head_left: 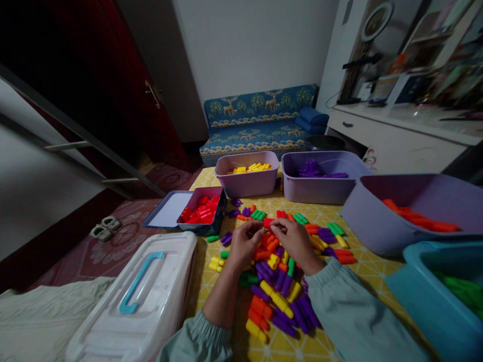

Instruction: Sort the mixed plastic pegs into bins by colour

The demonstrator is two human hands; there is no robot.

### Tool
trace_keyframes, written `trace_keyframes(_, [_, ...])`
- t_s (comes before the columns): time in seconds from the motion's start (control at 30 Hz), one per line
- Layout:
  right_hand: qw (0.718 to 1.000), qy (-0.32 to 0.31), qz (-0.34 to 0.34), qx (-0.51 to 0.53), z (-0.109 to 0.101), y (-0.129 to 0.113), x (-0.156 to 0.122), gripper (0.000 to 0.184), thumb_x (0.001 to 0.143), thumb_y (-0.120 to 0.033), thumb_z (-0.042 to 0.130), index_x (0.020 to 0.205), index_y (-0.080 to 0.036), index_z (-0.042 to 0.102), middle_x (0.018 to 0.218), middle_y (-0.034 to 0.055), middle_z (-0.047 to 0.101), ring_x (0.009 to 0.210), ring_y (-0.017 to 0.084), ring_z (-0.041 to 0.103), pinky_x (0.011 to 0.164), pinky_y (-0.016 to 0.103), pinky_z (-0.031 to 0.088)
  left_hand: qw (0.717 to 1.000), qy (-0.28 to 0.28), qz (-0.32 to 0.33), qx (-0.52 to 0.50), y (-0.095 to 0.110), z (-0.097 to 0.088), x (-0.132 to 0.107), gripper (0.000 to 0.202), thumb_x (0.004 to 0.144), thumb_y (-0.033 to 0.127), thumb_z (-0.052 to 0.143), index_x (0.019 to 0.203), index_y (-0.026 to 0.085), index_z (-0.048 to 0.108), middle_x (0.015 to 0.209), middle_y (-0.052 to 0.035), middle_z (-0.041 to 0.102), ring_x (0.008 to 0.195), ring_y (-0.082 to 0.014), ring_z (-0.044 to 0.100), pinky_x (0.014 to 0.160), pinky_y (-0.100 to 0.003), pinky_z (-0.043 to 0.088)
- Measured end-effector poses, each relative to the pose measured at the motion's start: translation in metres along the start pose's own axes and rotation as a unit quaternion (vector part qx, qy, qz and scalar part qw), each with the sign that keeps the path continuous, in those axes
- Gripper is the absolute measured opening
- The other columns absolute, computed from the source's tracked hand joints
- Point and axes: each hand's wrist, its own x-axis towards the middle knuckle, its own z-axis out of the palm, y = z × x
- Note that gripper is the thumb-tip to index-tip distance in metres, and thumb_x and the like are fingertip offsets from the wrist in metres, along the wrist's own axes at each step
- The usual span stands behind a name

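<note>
Above the middle of a heap of bullet-shaped plastic toy pieces (279, 301), my two hands come close together. My left hand (243, 244) is closed in a pinch, thumb against fingers, at the left end of a red toy piece (267, 222). My right hand (295, 244) pinches at the other end of the same piece. The fingertips partly cover it. Purple, yellow, orange, red and green pieces lie beneath and around both hands, some joined in pairs or rows.
Purple tubs hold yellow pieces (251, 170), purple pieces (324, 175) and orange pieces (418, 217). A blue tub (418, 286) with green pieces stands at right. At left are an open box of red pieces (202, 208) and a white lidded box (151, 301). Behind stands a patterned sofa (260, 120).
</note>
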Motion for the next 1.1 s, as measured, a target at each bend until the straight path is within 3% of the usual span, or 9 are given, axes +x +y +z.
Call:
trace_keyframes(0.73, [0.999,-0.017,0.007,0.04,-0.002,-0.003,0.0,0.015,0.082,-0.028,0.057,0.084,-0.022,0.071,0.079,0.0036,0.073,0.071,0.018,0.067,0.066,0.027,0.051,1.0,-0.007,0.001,0.013,-0.003,-0.001,0.001,0.022,0.077,0.028,0.068,0.094,0.014,0.071,0.085,-0.0057,0.073,0.076,-0.016,0.065,0.071,-0.025,0.051])
trace_keyframes(0.9, [0.998,-0.03,0.008,0.053,-0.015,-0.014,0.007,0.014,0.08,-0.025,0.059,0.085,-0.019,0.07,0.085,0.0043,0.073,0.07,0.016,0.065,0.066,0.027,0.05,1.0,0.014,-0.002,0.014,-0.002,-0.002,0.001,0.019,0.078,0.026,0.067,0.092,0.015,0.072,0.086,-0.0058,0.074,0.076,-0.0163,0.066,0.071,-0.025,0.051])
trace_keyframes(1.0, [0.997,-0.07,0.002,0.009,-0.031,-0.022,0.009,0.015,0.075,-0.022,0.062,0.087,-0.02,0.071,0.088,0.0035,0.072,0.064,0.014,0.061,0.064,0.027,0.048,0.999,0.034,-0.013,-0.008,-0.001,-0.002,0.001,0.018,0.078,0.026,0.067,0.091,0.015,0.073,0.086,-0.0063,0.074,0.075,-0.0167,0.066,0.07,-0.025,0.051])
trace_keyframes(1.1, [0.988,-0.147,-0.024,-0.052,-0.044,-0.028,0.005,0.029,0.068,-0.015,0.065,0.095,-0.022,0.072,0.09,0.0031,0.071,0.067,0.015,0.061,0.066,0.028,0.047,0.998,0.043,-0.026,-0.034,-0.002,-0.002,0.001,0.019,0.077,0.028,0.068,0.09,0.015,0.073,0.084,-0.0058,0.073,0.073,-0.0164,0.066,0.068,-0.025,0.051])
